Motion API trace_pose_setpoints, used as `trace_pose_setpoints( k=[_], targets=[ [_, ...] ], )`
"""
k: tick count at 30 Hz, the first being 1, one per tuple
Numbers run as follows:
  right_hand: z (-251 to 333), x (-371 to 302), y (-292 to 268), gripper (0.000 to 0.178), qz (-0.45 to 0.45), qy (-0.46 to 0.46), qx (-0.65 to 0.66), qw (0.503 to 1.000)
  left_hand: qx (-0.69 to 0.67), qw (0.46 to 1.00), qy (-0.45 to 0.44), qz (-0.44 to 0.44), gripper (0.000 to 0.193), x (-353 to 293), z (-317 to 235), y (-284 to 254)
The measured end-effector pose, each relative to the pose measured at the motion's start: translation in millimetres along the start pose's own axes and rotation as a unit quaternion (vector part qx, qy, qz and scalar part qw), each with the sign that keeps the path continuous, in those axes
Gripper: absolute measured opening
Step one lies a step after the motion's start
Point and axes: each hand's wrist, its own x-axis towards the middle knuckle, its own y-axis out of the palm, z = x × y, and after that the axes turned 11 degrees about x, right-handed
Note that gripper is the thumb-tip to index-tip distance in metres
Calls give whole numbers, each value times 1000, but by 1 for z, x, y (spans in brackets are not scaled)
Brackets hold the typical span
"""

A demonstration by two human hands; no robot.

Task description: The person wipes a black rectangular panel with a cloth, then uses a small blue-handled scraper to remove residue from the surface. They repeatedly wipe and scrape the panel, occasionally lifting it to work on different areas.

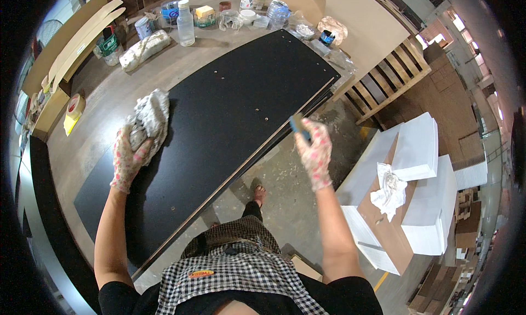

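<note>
Head view, looking down on a workbench. A long black panel lies diagonally across the wooden table, running from about 7 o'clock up to 1 o'clock.

Left hand, in a speckled glove, is closed around a crumpled grey rag, which rests on the panel's left edge at roughly 9 o'clock of the frame.

Right hand, gloved the same, pinches a small blue flat tool, held at the panel's near long edge, about 3 o'clock of the panel's middle. Whether the blade touches the edge cannot be told.

Judgement: edge cleaning or scraping appears to be in hand. Done well, the tool stays flat and shallow along the edge to avoid gouging the dark face, while the rag hand steadies the panel and follows to wipe residue.

Clutter at 12 o'clock: a clear plastic bottle, jars, tubs. A tape roll at 9 o'clock. White boards with a white cloth stand at 4 o'clock.
</note>
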Motion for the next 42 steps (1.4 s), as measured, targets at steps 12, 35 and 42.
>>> trace_pose_setpoints(
  k=[12,35,42],
  targets=[
    [35,-18,7,40,1,50,20,999,18,997,-69,-1,53,-25,42,-24],
    [247,-161,56,48,175,-30,188,966,9,998,-60,-10,54,-94,112,-85],
    [282,-171,66,55,122,50,121,984,7,997,-73,5,69,-127,146,-119]
  ],
)
